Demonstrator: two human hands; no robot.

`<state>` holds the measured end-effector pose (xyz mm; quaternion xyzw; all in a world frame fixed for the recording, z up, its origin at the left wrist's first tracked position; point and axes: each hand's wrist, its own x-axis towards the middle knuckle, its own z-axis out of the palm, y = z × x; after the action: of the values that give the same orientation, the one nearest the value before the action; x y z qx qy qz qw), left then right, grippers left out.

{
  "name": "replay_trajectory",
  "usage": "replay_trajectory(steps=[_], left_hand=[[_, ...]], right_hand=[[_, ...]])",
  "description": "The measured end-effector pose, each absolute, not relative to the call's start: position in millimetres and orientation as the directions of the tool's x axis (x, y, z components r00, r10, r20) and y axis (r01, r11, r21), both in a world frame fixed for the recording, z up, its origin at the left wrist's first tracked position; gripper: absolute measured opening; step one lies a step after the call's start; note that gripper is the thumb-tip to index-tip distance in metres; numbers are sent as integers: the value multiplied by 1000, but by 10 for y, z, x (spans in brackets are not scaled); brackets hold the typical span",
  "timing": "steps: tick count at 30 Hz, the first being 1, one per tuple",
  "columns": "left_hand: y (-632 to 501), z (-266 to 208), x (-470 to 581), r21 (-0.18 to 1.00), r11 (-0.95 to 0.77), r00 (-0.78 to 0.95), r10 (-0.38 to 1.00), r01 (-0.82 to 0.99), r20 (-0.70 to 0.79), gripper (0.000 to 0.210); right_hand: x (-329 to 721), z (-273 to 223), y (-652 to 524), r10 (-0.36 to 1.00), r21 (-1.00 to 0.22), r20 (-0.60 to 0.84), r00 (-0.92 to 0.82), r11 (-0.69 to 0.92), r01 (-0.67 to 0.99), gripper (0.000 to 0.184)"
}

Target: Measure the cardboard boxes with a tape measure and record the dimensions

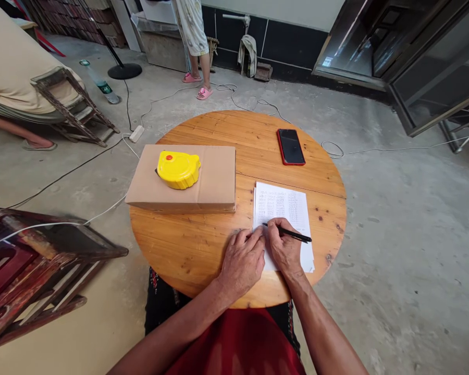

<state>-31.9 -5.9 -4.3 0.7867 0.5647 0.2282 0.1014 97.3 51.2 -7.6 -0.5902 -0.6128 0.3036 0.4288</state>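
Table [180, 242], pen [297, 235] in right grip [285, 250], tip [264, 224] indistinct

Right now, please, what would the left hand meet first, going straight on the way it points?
From the left hand, probably the pen or the right hand holding it, though depth is unclear.

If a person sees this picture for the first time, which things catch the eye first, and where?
Probably the bright yellow tape measure on top of the cardboard box at the left of the round table would come first. Next might be the right hand holding a black pen over the written sheets, with the left hand at their left edge. The red-edged phone beyond the sheets could follow.
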Motion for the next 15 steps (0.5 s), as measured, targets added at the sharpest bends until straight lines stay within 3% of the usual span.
replay_trajectory(steps=[6, 15], left_hand=[[-58, -52, -315, 385, -343, 266, 934, 857, 240, 36], [-60, -47, -309, 360, -345, 274, 933, 867, 235, 36]], right_hand=[[1018, -138, 492, 977, -937, 145, 158, 84, 338, 20], [994, -118, 506, 979, -929, 150, 135, 93, 357, 19]])
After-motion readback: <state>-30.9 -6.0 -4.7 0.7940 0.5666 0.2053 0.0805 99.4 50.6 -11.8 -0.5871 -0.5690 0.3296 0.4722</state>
